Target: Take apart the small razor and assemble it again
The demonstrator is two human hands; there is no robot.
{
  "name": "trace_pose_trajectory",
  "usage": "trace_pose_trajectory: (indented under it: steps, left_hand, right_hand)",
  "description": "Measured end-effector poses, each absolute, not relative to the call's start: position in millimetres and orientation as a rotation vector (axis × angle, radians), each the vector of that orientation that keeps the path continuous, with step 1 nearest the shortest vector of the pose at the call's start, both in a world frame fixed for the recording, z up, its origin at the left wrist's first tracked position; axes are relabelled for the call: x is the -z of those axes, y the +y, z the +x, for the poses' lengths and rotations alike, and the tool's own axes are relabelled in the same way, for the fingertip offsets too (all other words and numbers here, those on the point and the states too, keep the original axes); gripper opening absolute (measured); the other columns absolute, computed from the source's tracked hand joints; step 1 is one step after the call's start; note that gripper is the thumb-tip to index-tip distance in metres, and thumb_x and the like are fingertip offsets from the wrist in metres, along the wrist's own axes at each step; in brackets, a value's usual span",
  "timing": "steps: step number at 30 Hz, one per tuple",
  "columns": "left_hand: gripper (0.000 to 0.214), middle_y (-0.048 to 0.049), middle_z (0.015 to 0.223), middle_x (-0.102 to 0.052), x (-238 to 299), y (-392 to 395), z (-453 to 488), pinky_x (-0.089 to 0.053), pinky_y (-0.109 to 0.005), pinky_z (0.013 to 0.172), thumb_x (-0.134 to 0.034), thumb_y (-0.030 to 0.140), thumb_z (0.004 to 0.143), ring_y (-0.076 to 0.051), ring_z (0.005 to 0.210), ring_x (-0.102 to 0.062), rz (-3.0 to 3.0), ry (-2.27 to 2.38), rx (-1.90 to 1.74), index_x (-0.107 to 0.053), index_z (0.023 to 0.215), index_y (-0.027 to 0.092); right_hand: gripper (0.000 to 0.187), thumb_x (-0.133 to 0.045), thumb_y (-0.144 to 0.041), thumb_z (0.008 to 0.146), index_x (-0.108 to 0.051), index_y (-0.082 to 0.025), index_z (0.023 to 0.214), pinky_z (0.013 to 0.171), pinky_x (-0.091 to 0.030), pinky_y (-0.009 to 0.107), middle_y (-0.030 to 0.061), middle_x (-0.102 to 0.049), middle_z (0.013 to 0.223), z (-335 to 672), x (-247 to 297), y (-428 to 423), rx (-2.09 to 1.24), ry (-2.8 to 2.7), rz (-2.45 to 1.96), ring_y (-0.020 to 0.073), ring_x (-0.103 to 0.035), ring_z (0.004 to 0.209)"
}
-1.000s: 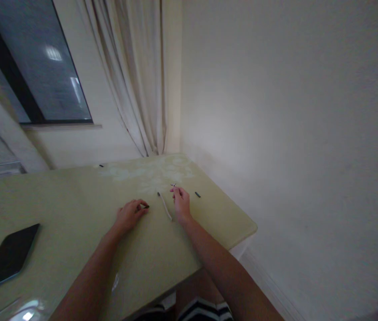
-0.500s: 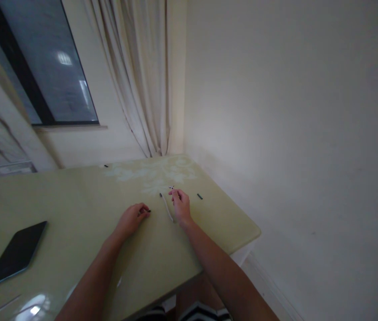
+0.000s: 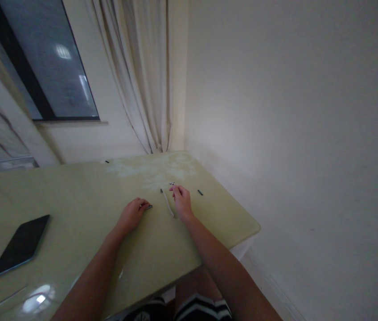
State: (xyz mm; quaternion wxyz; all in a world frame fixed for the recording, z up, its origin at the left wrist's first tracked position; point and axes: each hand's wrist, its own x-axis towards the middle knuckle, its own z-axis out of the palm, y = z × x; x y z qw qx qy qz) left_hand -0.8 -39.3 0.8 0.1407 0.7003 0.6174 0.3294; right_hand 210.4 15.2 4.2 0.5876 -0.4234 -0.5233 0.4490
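Note:
My left hand (image 3: 133, 214) rests low over the table, its fingers closed on a small dark bar-shaped piece (image 3: 149, 207) that pokes out past the fingertips. My right hand (image 3: 182, 201) is closed in a pinch. Just beyond its fingertips are small dark and silvery bits (image 3: 172, 183); whether the fingers hold one of them is too small to tell. Between the two hands lies a short pale cable-like strip (image 3: 167, 204) with a dark end. To the right of my right hand is another small dark bar (image 3: 200, 192).
A dark tablet (image 3: 20, 246) lies on the left of the pale green table (image 3: 85, 196). One more small dark piece (image 3: 107, 162) is near the back edge. A thin pale cord (image 3: 3, 301) lies at the front left. A wall (image 3: 276, 133) runs along the right side.
The dark piece at my left fingertips now shows more of its length, and those fingers lie flatter. My right hand has barely moved. The view has tilted slightly.

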Motion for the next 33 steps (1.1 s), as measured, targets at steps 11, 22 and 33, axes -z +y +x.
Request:
trace_pose_trajectory:
  steps: [11, 22, 33]
  left_hand:
    - [0.048, -0.0048, 0.076, -0.073, -42, -56, 35, -0.051, -0.029, 0.065, -0.073, 0.06, 0.077, -0.018, 0.068, -0.061, 1.426, 1.415, -1.574, -0.079, 0.097, 0.016]
    - [0.053, -0.0067, 0.087, -0.076, -34, -60, 61, -0.06, -0.035, 0.077, -0.078, 0.063, 0.075, -0.018, 0.074, -0.067, 1.325, 1.252, -1.514, -0.078, 0.098, 0.016]
    - [0.052, -0.0079, 0.091, -0.078, -33, -60, 62, -0.061, -0.038, 0.079, -0.08, 0.06, 0.076, -0.019, 0.077, -0.071, 1.339, 1.246, -1.516, -0.078, 0.103, 0.016]
  right_hand:
    - [0.041, -0.084, -0.052, 0.068, -0.06, -0.02, 0.074, 0.048, -0.02, 0.024, -0.0086, -0.041, 0.056, 212, -22, -2, -1.521, -1.312, -0.741, 0.0076, -0.029, 0.049]
    - [0.037, -0.082, -0.047, 0.071, -0.059, -0.019, 0.076, 0.046, -0.015, 0.025, -0.0096, -0.039, 0.055, 212, -24, -7, -1.61, -1.262, -0.619, 0.0056, -0.026, 0.046]
    - [0.038, -0.079, -0.05, 0.07, -0.061, -0.018, 0.075, 0.046, -0.015, 0.025, -0.01, -0.038, 0.053, 211, -23, -6, -1.535, -1.283, -0.693, 0.0062, -0.026, 0.046]
